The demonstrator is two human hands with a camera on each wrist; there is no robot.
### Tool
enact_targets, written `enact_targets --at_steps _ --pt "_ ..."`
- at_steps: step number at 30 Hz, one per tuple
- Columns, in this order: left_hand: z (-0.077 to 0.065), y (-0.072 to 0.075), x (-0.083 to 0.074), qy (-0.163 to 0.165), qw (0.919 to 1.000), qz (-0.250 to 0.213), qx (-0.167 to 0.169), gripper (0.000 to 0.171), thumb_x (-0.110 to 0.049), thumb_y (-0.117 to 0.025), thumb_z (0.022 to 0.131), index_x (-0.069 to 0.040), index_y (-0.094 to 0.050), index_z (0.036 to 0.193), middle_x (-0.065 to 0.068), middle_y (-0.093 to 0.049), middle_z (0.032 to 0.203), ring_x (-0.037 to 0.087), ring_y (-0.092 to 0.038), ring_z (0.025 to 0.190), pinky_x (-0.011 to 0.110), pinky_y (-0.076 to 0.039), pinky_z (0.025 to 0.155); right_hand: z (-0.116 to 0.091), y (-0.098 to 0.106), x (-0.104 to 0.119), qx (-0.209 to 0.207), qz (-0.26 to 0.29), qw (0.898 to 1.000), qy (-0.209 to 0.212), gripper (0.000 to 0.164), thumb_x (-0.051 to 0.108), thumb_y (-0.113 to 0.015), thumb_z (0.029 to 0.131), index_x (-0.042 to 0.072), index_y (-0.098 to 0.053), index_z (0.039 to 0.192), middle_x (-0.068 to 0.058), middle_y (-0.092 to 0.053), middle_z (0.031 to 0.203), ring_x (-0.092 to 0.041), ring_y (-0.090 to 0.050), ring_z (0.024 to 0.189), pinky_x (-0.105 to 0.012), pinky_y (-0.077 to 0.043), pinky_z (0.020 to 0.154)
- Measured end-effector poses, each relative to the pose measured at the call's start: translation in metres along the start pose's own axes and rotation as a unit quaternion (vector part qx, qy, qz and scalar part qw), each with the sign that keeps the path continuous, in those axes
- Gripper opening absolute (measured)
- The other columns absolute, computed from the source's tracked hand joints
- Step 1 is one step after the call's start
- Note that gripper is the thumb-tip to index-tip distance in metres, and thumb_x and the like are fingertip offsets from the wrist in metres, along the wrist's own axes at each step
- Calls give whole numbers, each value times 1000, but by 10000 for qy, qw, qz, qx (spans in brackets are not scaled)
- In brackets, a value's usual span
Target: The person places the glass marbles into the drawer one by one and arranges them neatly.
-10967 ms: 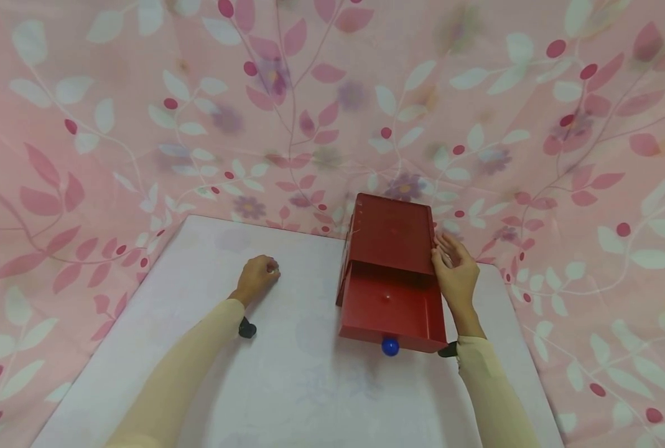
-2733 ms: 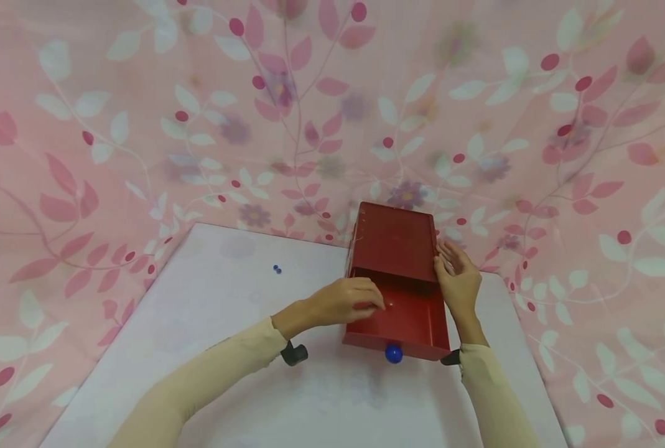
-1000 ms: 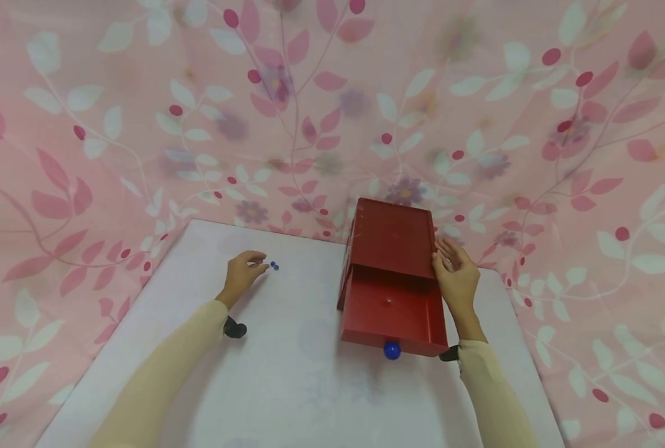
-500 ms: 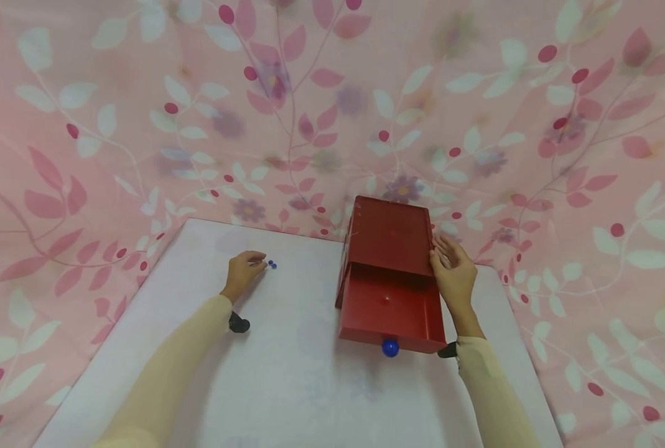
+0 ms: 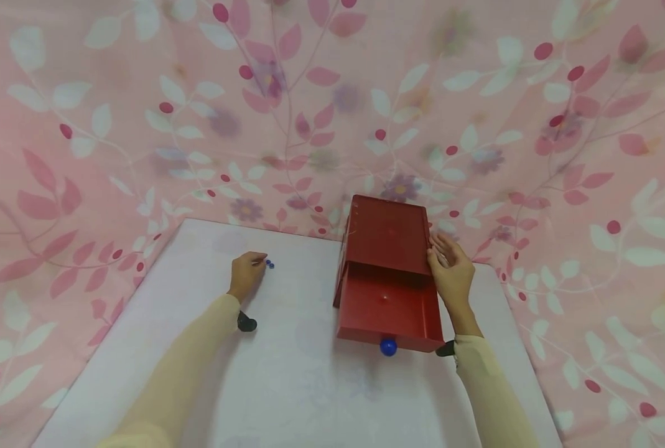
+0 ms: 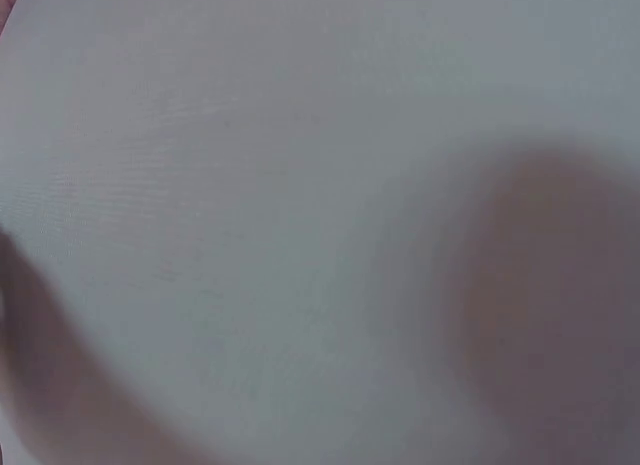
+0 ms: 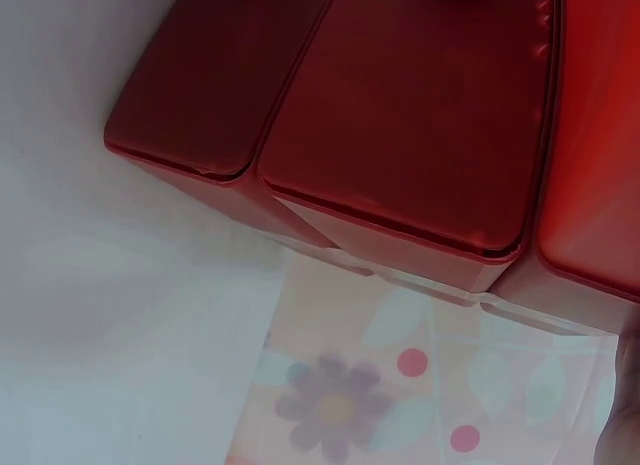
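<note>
My left hand (image 5: 247, 274) reaches down to the white table on the left in the head view, its fingertips right at two small blue beads (image 5: 271, 266). Only blurred parts of that hand show in the left wrist view, with no bead visible there. My right hand (image 5: 453, 272) rests with extended fingers along the right side of a red drawer cabinet (image 5: 389, 233). An upper drawer (image 5: 385, 308) of the cabinet is pulled out, with a round blue knob (image 5: 388, 347) on its front. Closed red drawers (image 7: 400, 115) below it fill the right wrist view.
The white table (image 5: 293, 373) extends in front of the cabinet and to its left. Close behind rises a pink floral cloth (image 5: 310, 124), which also runs down both sides. Black straps with small camera bodies (image 5: 247, 322) sit at the wrists.
Since 2.7 seconds ago my left hand has left the drawer and gone back left to the beads. Over the last half second its fingertips came closer to them. The right hand stays at the cabinet.
</note>
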State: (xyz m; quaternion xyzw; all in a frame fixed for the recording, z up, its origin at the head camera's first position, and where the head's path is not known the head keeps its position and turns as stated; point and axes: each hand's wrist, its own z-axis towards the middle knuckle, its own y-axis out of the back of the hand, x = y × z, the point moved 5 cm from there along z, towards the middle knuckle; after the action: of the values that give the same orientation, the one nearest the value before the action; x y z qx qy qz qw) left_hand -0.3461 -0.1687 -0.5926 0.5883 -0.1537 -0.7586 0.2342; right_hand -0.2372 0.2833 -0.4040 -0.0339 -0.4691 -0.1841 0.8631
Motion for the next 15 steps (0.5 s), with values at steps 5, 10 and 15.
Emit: enact_targets --at_steps 5,10,15 --pt "0 -3 -1 12 10000 37 45 23 6 -63 88 4 -70 110 20 -68 108 34 -65 102 44 -52 91 0 0 0 12 -13 10000 -68 41 -13 -64 84 -12 -57 125 -33 -59 120 -51 -55 113 -31 -50 92" --pt "3 -4 0 -140 9997 130 140 25 9 -62 85 5 -70 108 21 -69 105 35 -65 101 45 -52 90 0 0 -2 2 42 10000 -90 41 -14 -64 84 -13 -57 124 -35 -59 118 -51 -55 112 -32 -50 92" --pt "7 -5 -2 -365 9980 400 334 27 11 -59 83 4 -72 106 20 -69 105 35 -65 100 46 -51 92 1 0 -3 6 23 10000 -61 41 -13 -64 84 -12 -58 125 -31 -60 120 -49 -56 112 -34 -50 92"
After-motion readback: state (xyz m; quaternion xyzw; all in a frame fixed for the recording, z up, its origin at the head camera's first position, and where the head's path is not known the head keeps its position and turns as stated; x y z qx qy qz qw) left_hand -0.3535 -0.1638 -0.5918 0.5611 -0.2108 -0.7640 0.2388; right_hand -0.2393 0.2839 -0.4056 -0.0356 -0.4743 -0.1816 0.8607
